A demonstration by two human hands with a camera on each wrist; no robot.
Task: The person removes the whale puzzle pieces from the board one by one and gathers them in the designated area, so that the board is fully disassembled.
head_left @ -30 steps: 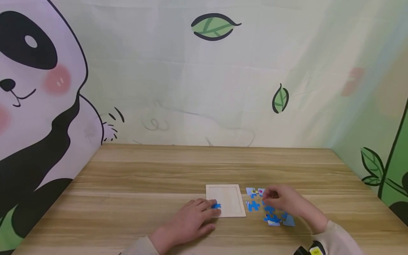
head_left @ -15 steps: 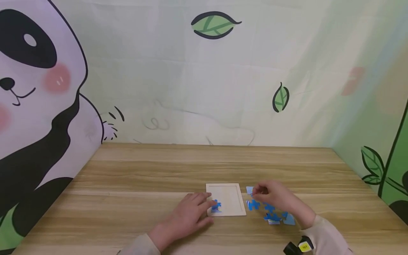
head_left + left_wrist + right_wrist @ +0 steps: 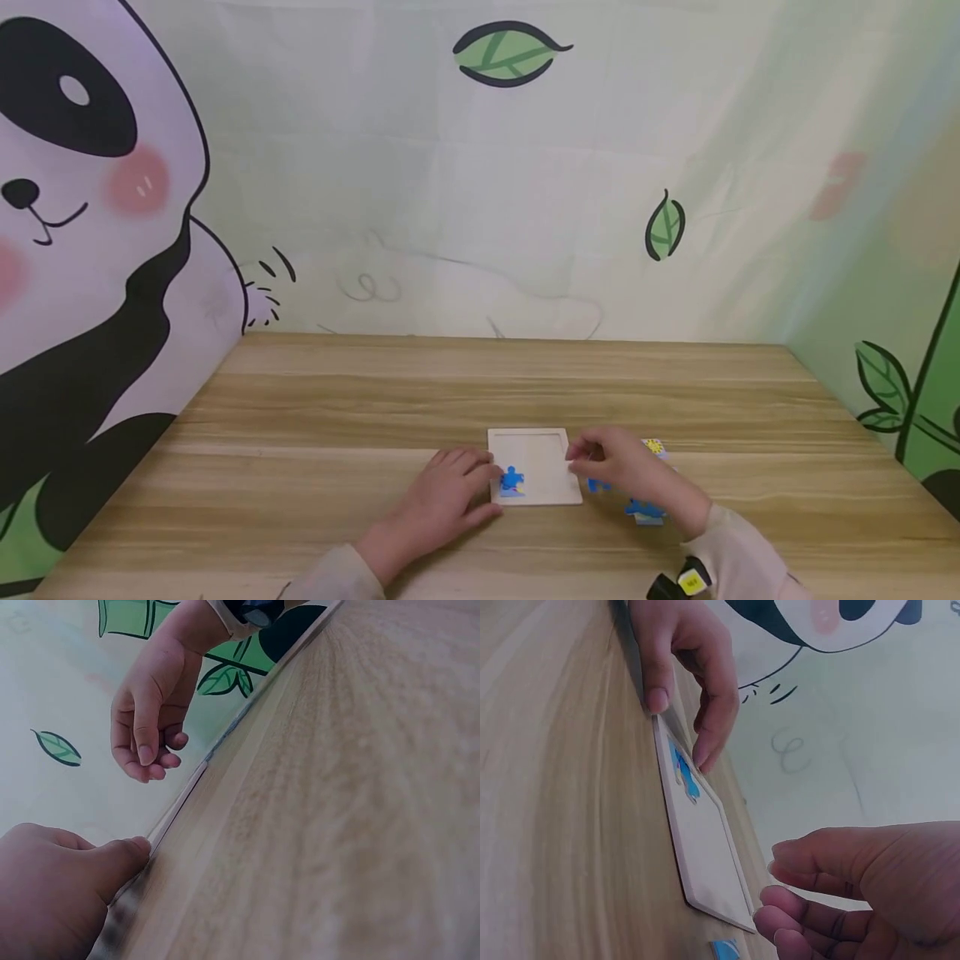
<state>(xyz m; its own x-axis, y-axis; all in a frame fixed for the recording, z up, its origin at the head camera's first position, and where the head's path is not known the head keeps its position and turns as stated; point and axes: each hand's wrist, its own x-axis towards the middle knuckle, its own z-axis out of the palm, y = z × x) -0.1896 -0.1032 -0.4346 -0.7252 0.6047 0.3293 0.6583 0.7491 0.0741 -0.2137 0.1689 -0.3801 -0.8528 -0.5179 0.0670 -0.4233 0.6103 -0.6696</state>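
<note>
A shallow pale wooden puzzle tray point(image 3: 542, 469) lies flat on the table. One blue puzzle piece point(image 3: 512, 481) sits inside its near left corner. My left hand point(image 3: 446, 496) rests at that corner, with the index fingertip on the left rim beside the piece and the thumb at the near edge. Over the tray's right rim hovers my right hand point(image 3: 618, 468), fingers loosely bent. In the right wrist view a gap shows between its thumb and fingers, with nothing held there. A light blue puzzle piece point(image 3: 724, 949) lies on the table by the tray.
Right of the tray are more loose puzzle pieces, partly hidden under my right hand and forearm: a blue one point(image 3: 597, 484), one with a yellow sun point(image 3: 654, 447), and a blue one point(image 3: 647, 510) nearer me. A printed backdrop point(image 3: 420, 192) stands behind the table point(image 3: 360, 383).
My right hand has moved left from above the loose pieces to the tray's right rim. My left fingers have drawn back slightly, uncovering the blue piece in the tray.
</note>
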